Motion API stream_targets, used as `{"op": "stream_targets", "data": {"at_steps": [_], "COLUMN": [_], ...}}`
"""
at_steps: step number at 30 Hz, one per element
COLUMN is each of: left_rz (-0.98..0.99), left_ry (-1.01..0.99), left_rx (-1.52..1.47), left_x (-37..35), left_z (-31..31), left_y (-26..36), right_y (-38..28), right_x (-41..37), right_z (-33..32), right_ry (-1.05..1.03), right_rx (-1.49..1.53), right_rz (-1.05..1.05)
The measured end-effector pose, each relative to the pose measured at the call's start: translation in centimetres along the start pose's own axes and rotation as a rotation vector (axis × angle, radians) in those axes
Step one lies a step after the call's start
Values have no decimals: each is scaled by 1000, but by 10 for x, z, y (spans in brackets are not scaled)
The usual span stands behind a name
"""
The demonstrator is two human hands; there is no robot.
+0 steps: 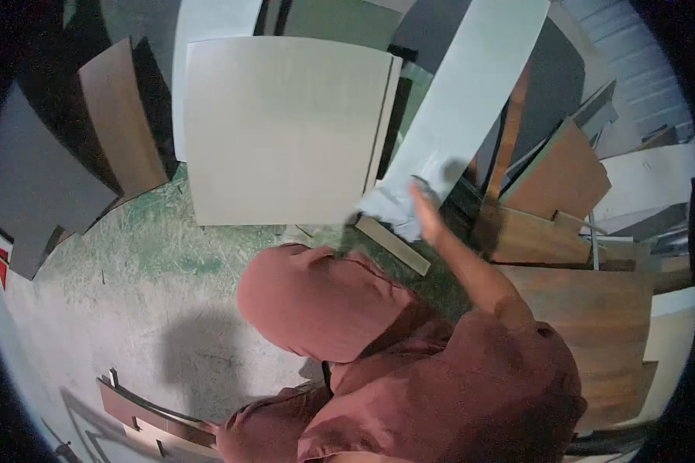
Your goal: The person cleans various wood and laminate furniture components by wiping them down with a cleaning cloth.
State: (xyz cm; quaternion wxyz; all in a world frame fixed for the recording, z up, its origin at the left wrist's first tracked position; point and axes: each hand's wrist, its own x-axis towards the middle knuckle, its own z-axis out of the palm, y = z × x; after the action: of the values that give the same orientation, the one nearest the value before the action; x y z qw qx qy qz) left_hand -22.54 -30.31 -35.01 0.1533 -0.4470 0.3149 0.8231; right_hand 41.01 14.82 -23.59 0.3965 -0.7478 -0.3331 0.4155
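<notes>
My right hand (427,220) reaches forward to the lower end of a long pale blue-white panel (475,92), which leans at a slant. Beside the hand, at that end, is crumpled pale material (398,208) that looks like cloth or plastic film. A small dark patch shows by the fingertips. The fingers are blurred, so their grip on the panel or the material cannot be made out. My left hand does not show. A large off-white board (286,131) stands upright just left of the panel, and a short light wood strip (394,245) lies below it.
Dark grey sheets (46,177) and a brown board (120,116) lean at the left. Brown offcuts (560,174) and wood-grain panels (579,324) are stacked at the right. Scuffed green-grey floor (154,239) lies ahead. A narrow brown panel (154,413) is at lower left near my leg.
</notes>
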Motion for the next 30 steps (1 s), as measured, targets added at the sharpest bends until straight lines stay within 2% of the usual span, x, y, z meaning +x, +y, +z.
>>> {"op": "stream_targets", "data": {"at_steps": [2,4,6,7,8,10,12,13,14,16,17,18,19,21,22,24,25,27,28,29,30], "left_rz": [-140,-320,-404,-442,-480,-448,-509,-538,-567,-454,-451,-449,-472,-488,-383,-225,-198,-150,-114,-71,-12], "left_ry": [-74,-191,-338,-395,-449,-518,-698,-732,-767,-729,-766,-807,-846,-887,-848,-771,-745,-686,-653,-623,-584], "left_rx": [-20,-70,-145,-14,123,405,643,710,769,859,886,911,878,840,837,836,839,811,782,750,708], "left_x": [4,-7,-59,-64,-64,-77,-84,-83,-84,-91,-94,-94,-74,-57,-68,-73,-61,-32,-23,-15,-9], "left_z": [29,74,133,157,182,230,266,282,294,313,325,337,351,368,368,369,361,342,328,317,308], "left_y": [-2,-23,-72,-84,-95,-132,-172,-191,-213,-255,-270,-284,-290,-294,-296,-295,-294,-271,-258,-245,-229], "right_y": [34,105,137,134,127,109,101,110,119,170,217,222,227,145,128,107,108,104,99,47,10], "right_x": [6,29,27,22,12,-9,-9,-6,2,32,51,54,55,27,20,14,19,41,49,30,20], "right_z": [-71,-149,-191,-196,-205,-202,-182,-184,-185,-205,-231,-225,-219,-180,-163,-140,-133,-99,-77,-35,-10], "right_ry": [141,248,532,533,458,378,524,522,483,416,223,15,-13,165,153,56,36,-99,-93,-107,-267], "right_rx": [-132,-390,-532,-535,-600,-664,-497,-498,-600,-708,-1075,-1414,-1411,-1063,-1065,-1108,-1108,-858,-726,-686,-710], "right_rz": [98,156,178,194,297,425,529,544,490,436,240,10,4,311,308,72,48,-257,-254,-232,-233]}}
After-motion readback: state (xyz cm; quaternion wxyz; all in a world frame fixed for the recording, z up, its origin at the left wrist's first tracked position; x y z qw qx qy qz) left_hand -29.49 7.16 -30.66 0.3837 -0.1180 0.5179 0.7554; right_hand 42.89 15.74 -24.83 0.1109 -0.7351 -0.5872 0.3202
